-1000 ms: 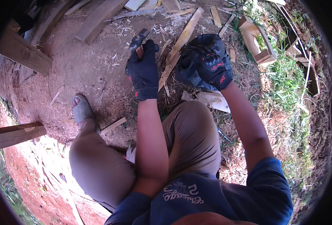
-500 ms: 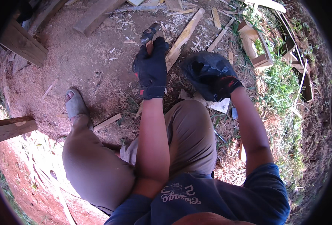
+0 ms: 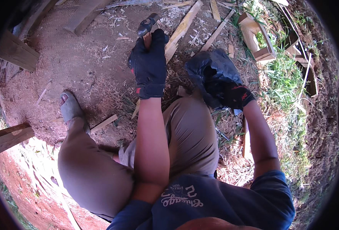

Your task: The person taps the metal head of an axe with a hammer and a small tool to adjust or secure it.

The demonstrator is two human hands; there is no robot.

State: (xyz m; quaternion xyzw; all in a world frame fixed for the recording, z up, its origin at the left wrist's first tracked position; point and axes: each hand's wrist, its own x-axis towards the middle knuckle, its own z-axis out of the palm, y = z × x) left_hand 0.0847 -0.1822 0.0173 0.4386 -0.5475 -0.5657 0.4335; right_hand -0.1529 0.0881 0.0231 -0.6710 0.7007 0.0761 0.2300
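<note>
A hammer [image 3: 148, 24] with a dark metal head and wooden handle is in my left hand [image 3: 150, 69], which wears a black glove with red trim. The gloved fingers wrap round the handle close under the head; the rest of it is hidden. Over my right knee, my right hand [image 3: 236, 96], gloved alike, grips a crumpled black plastic bag [image 3: 214, 71]. A dark hole or opening shows in the bag's near side. What the bag contains, if anything, I cannot see.
Long wood strips [image 3: 183, 28] and pale shavings lie on the dirt ahead. A small wooden frame [image 3: 258, 38] rests on the grass at right. Timber pieces [image 3: 18, 50] jut in from the left, and a wood block [image 3: 8, 138] sits lower. My sandalled foot [image 3: 72, 107] is at left.
The bag has shifted and folded differently in my right hand, which has moved slightly right and nearer. My left hand, still round the hammer, sits a little further left. The whole view has shifted slightly.
</note>
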